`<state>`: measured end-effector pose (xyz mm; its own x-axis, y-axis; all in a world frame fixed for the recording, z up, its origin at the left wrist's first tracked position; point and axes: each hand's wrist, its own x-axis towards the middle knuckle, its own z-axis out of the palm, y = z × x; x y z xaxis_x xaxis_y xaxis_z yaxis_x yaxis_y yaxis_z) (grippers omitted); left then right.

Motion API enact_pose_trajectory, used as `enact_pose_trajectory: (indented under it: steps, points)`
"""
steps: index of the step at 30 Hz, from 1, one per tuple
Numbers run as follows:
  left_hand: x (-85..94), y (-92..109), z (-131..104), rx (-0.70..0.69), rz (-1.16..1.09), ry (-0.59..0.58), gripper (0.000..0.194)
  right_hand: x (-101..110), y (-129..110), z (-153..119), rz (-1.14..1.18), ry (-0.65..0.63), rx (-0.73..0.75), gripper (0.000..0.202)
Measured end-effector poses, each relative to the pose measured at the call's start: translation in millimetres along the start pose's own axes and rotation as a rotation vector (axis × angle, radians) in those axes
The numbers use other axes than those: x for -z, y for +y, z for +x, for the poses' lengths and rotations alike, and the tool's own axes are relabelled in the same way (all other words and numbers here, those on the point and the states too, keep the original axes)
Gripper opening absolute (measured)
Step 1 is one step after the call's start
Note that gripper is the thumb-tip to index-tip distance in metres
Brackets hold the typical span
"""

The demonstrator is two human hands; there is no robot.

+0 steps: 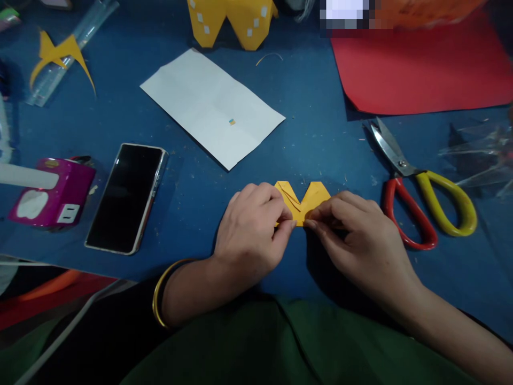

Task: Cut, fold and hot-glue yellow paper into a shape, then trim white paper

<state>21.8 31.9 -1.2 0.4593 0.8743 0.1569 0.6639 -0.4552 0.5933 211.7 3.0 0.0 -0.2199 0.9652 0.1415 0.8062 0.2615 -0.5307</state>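
Observation:
A small folded piece of yellow paper [315, 197], with two peaks and a V-shaped notch between them, lies near the front edge of the blue table. My left hand [256, 222] pinches its lower edge left of the middle, thumb against fingertips. On the other side, my right hand [352, 230] pinches the same edge right of the middle. Both sets of fingertips sit close together, and they hide the paper's outer ends. Creased layers show on the left peak. Scissors [404, 166] with one red and one yellow handle lie spread just beyond my right hand.
White paper [212, 101] lies ahead, with a larger yellow folded piece [230, 27] behind it. To the left are a phone [126, 198], a purple socket block [60, 192] and yellow paper scraps [60, 53]. Red paper [425, 69] and clear plastic [484, 152] are at right.

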Motion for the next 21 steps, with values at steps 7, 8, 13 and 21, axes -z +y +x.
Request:
enact_pose_trajectory:
  steps: [7, 8, 13, 21]
  points:
    - [-0.5, -0.8, -1.1, -0.031, 0.075, -0.029, 0.008, -0.6, 1.2, 1.5, -0.054, -0.027, 0.019, 0.008]
    - [-0.6, -1.0, -1.1, -0.028, 0.077, -0.033, 0.008, -0.4, 1.1, 0.8, -0.043, -0.027, 0.021, 0.008]
    - [-0.2, -1.4, 0.0, -0.006, 0.058, -0.047, 0.008, 2.7, 2.2, -5.2, 0.062, -0.007, -0.029, 0.008]
    - [-0.9, -3.1, -0.8, -0.012, 0.047, -0.040, 0.007, 5.1, 4.4, -6.9, -0.040, -0.019, -0.050, 0.012]
